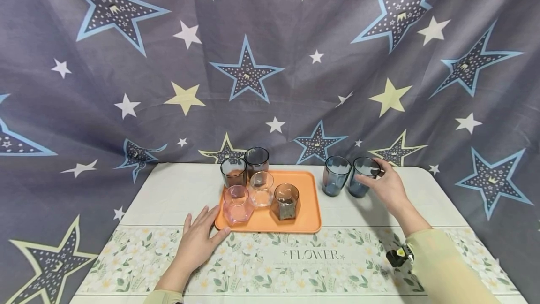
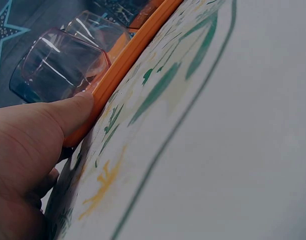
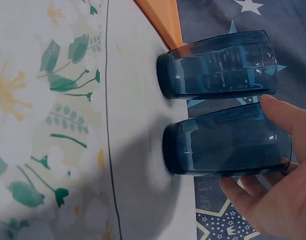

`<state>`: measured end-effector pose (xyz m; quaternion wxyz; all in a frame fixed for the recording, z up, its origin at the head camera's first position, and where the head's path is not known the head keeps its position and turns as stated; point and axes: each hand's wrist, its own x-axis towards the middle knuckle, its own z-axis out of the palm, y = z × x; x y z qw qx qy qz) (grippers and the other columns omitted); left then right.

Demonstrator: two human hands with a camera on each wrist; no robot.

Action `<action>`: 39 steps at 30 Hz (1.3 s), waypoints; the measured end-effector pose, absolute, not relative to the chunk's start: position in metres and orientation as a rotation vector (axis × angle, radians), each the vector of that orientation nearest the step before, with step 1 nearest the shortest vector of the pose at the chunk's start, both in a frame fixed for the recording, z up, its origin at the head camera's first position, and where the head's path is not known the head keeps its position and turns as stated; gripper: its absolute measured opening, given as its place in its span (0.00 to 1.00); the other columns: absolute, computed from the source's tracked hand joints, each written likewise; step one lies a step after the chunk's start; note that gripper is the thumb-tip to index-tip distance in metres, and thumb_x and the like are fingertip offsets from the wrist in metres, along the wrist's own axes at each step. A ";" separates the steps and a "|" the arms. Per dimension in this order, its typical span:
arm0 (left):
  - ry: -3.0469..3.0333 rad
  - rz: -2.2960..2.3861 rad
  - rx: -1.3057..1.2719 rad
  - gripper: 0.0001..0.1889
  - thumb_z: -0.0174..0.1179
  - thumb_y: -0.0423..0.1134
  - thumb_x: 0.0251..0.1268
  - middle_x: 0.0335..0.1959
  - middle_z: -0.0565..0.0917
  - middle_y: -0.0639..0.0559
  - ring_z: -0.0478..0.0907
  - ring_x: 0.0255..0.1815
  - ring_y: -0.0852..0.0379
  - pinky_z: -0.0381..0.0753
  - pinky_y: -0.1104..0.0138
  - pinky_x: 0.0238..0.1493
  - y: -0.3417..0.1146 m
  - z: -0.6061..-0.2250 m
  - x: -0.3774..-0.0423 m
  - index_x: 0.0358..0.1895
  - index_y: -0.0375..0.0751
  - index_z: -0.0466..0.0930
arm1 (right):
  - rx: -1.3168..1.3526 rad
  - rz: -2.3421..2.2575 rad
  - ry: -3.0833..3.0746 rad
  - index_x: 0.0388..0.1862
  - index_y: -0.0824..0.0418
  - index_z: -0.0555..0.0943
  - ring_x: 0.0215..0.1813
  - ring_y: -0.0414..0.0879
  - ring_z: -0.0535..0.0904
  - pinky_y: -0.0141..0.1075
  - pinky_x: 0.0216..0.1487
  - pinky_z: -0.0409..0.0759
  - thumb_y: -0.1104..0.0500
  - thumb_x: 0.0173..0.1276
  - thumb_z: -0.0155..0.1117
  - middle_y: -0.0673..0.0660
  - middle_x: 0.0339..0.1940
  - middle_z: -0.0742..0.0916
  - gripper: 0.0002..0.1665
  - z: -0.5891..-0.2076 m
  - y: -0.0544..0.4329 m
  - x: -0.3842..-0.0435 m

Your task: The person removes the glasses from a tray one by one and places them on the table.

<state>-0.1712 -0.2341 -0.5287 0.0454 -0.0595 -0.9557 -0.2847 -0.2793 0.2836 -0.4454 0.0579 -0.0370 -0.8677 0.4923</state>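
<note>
My right hand point(image 1: 391, 192) grips a blue glass tumbler point(image 3: 223, 145) near its rim, thumb on one side and fingers on the other. The tumbler is upright, its base at the white tabletop. Just left of it stands a second blue tumbler point(image 1: 336, 179). At the front left corner of an orange tray point(image 1: 310, 201), my left hand point(image 1: 197, 247) rests with fingers spread, its thumb point(image 2: 75, 111) against the rim. A pink glass point(image 1: 237, 210), a clear glass point(image 1: 261, 190) and a brown glass point(image 1: 287, 204) stand on the tray.
Two dark grey tumblers, a nearer one point(image 1: 233, 172) and a farther one point(image 1: 256, 157), stand close together at the tray's back left. A floral table runner point(image 1: 253, 262) crosses the table's front. Behind the table hangs a grey curtain point(image 1: 295, 83) with stars.
</note>
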 end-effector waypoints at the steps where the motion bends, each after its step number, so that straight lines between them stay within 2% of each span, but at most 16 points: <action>1: -2.919 -0.869 -0.182 0.42 0.70 0.56 0.79 0.81 0.73 0.34 0.60 0.86 0.30 0.35 0.30 0.85 -0.234 -0.529 -0.171 0.83 0.33 0.69 | -0.109 1.486 -2.635 0.91 0.67 0.55 0.79 0.69 0.70 0.59 0.75 0.72 0.50 0.73 0.81 0.74 0.83 0.71 0.61 -0.446 0.284 -0.280; 9: -2.911 -0.860 -0.190 0.42 0.71 0.55 0.78 0.81 0.73 0.34 0.60 0.86 0.31 0.35 0.30 0.85 -0.235 -0.530 -0.171 0.83 0.32 0.70 | -0.077 1.452 -2.691 0.93 0.65 0.51 0.84 0.74 0.62 0.66 0.80 0.67 0.48 0.74 0.81 0.75 0.85 0.67 0.64 -0.443 0.285 -0.278; 16: -2.902 -0.854 -0.201 0.42 0.70 0.57 0.78 0.81 0.74 0.34 0.61 0.86 0.30 0.36 0.30 0.84 -0.235 -0.531 -0.171 0.83 0.33 0.70 | -0.014 1.404 -2.722 0.93 0.64 0.47 0.85 0.75 0.60 0.67 0.80 0.66 0.49 0.73 0.82 0.75 0.87 0.63 0.67 -0.436 0.286 -0.278; 24: -2.902 -0.849 -0.200 0.42 0.70 0.56 0.78 0.81 0.74 0.35 0.60 0.86 0.30 0.35 0.30 0.85 -0.236 -0.532 -0.173 0.83 0.33 0.69 | 0.012 1.164 -2.717 0.91 0.68 0.53 0.82 0.76 0.63 0.71 0.78 0.65 0.47 0.71 0.83 0.77 0.83 0.68 0.65 -0.416 0.283 -0.274; 39: -2.902 -0.857 -0.202 0.42 0.70 0.56 0.78 0.81 0.73 0.34 0.60 0.86 0.30 0.36 0.29 0.84 -0.235 -0.532 -0.173 0.83 0.32 0.69 | 0.125 1.215 -2.648 0.92 0.62 0.56 0.86 0.70 0.60 0.71 0.80 0.63 0.49 0.72 0.83 0.69 0.86 0.69 0.62 -0.383 0.236 -0.261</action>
